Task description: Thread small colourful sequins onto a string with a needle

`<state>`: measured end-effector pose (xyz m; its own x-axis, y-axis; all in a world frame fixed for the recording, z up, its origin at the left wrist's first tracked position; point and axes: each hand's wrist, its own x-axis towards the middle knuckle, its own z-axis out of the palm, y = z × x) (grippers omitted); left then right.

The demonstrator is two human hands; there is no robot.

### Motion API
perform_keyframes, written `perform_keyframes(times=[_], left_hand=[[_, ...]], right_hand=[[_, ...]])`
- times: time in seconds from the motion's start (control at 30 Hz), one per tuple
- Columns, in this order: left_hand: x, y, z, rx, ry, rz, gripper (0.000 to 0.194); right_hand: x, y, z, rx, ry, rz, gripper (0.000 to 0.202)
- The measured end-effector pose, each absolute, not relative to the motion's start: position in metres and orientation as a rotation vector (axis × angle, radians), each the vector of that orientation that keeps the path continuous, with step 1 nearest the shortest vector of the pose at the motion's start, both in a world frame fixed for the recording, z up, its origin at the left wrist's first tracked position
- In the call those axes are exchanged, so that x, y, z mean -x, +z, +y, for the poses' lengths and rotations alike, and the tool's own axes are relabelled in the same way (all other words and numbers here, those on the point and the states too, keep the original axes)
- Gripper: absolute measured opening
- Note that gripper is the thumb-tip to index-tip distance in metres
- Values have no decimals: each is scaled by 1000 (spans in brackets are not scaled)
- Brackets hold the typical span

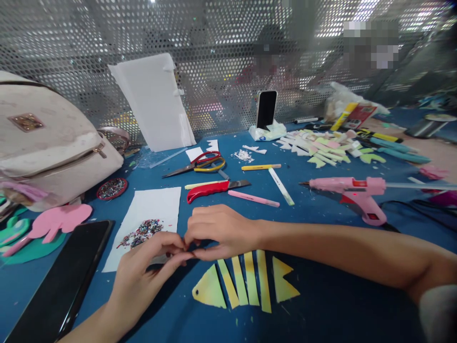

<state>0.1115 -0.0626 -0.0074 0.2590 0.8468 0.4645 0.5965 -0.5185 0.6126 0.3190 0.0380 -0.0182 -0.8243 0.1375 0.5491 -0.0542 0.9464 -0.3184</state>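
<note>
My left hand (148,274) and my right hand (223,233) meet fingertip to fingertip, both pinched. Whatever lies between the fingertips is hidden or too small to make out. Just behind my left hand, a heap of mixed shiny beads or sequins (144,231) rests on a white paper sheet (157,202). Below my right hand lies a yellow-green fish cut in separate pieces: a head piece (210,288) with a dark eye, several strips (252,281) and a notched tail (283,283). My right hand and wrist hide some strip tops.
Beyond my hands lie a red-handled knife (209,191), scissors (200,164) and markers (253,198). A pink glue gun (350,188) with a cord is at right, near foam scraps (321,147). A black phone (64,281) and a backpack (53,138) occupy the left.
</note>
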Motion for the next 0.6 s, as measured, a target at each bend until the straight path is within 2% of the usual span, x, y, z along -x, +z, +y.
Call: perform_keyframes(times=[0.17,0.4,0.6], left_hand=[[-118,-8,-63,-2162,1106,1306,15],[-112,-7,-69,-2388,1106,1140,10],[-110,-9,-81,-2669,832,1009,29]], right_hand=[[-321,-20,40,-14,453,-2498,16],[-320,-16,41,137,677,-2383,17],[-319,-12,44,398,1001,-2095,10]])
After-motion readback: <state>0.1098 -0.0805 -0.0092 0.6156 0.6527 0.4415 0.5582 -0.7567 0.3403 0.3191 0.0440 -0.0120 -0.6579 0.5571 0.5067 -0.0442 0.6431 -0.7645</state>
